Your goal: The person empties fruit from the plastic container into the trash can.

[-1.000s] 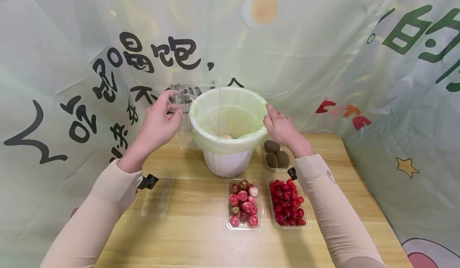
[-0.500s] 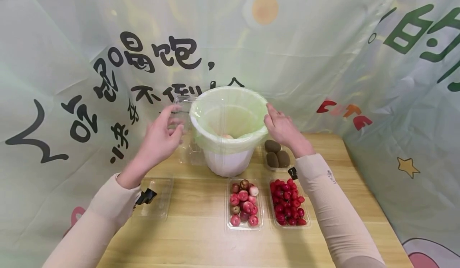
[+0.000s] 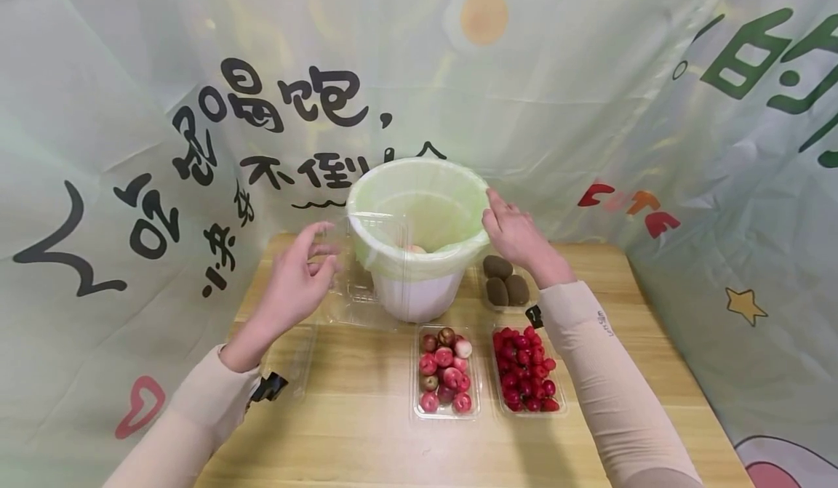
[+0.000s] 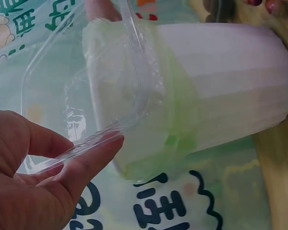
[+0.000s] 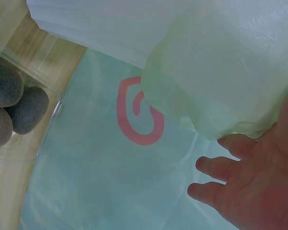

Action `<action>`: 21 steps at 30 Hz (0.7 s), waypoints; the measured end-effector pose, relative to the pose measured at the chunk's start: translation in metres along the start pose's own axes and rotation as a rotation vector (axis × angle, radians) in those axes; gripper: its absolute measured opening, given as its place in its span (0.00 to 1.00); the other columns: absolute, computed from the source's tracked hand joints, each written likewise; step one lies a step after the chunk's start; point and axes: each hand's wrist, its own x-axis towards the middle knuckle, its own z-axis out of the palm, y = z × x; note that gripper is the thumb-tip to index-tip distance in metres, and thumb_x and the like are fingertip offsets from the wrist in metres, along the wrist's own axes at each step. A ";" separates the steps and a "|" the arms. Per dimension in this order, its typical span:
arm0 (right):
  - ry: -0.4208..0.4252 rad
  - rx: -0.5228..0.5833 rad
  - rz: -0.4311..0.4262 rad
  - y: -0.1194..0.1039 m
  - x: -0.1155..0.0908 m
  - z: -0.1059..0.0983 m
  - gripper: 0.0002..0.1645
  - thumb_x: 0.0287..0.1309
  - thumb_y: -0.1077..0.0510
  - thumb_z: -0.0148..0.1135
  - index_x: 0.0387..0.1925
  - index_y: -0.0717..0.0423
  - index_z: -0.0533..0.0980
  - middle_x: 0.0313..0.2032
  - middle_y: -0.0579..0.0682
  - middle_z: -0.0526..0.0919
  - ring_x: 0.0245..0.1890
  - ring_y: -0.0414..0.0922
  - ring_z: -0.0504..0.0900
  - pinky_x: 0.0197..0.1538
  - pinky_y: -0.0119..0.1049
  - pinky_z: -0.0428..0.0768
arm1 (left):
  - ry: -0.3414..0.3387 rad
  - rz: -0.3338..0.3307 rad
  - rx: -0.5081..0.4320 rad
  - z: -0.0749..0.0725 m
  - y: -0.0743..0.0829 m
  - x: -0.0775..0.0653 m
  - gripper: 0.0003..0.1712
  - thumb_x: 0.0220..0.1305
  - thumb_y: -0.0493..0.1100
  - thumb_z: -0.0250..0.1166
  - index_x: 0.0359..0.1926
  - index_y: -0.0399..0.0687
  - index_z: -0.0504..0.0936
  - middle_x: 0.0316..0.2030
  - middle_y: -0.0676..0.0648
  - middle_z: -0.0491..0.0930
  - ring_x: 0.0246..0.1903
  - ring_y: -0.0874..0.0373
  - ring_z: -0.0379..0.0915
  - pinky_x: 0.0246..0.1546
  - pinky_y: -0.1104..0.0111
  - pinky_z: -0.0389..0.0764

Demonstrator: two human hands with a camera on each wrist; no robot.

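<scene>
My left hand (image 3: 296,281) pinches a clear plastic fruit box (image 4: 139,52) by one edge, thumb on one side and fingers on the other. The see-through box hangs in front of the left side of a white bin (image 3: 419,295) lined with a pale green bag (image 3: 393,266). On the bin's right rim, my right hand (image 3: 520,237) grips the lined edge, with the other fingers (image 5: 209,191) spread along the outside. Inside the bin, part of a pale round fruit (image 3: 414,249) shows low down.
In front of the bin stand a clear box of plums (image 3: 445,372) and one of small red fruits (image 3: 526,368). A box of kiwis (image 3: 504,281) is at its right. Another clear box (image 3: 301,361) lies at left, partly behind the left arm. A printed cloth (image 3: 556,110) surrounds the wooden table (image 3: 366,437).
My left hand has come down with the clear box, from level with the bin's rim to lower along its left side. The right hand stays on the rim.
</scene>
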 end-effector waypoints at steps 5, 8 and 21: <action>-0.002 0.000 0.003 0.001 0.000 0.000 0.41 0.81 0.38 0.21 0.86 0.48 0.34 0.85 0.54 0.42 0.84 0.65 0.42 0.83 0.66 0.38 | 0.004 -0.011 -0.019 0.007 -0.012 -0.010 0.30 0.72 0.27 0.57 0.73 0.39 0.67 0.56 0.26 0.82 0.45 0.36 0.88 0.38 0.61 0.91; 0.000 -0.002 0.006 0.002 0.000 0.001 0.41 0.81 0.38 0.21 0.86 0.49 0.35 0.85 0.55 0.43 0.84 0.65 0.42 0.83 0.66 0.38 | 0.003 -0.013 -0.027 0.011 -0.021 -0.017 0.30 0.72 0.26 0.57 0.73 0.38 0.67 0.56 0.26 0.82 0.45 0.36 0.89 0.38 0.61 0.91; 0.008 -0.006 -0.002 0.003 0.002 0.002 0.41 0.81 0.38 0.21 0.86 0.47 0.35 0.85 0.56 0.45 0.84 0.65 0.43 0.82 0.67 0.39 | 0.029 -0.075 -0.079 0.023 -0.053 -0.046 0.30 0.72 0.26 0.59 0.73 0.39 0.69 0.58 0.26 0.82 0.45 0.39 0.89 0.37 0.60 0.92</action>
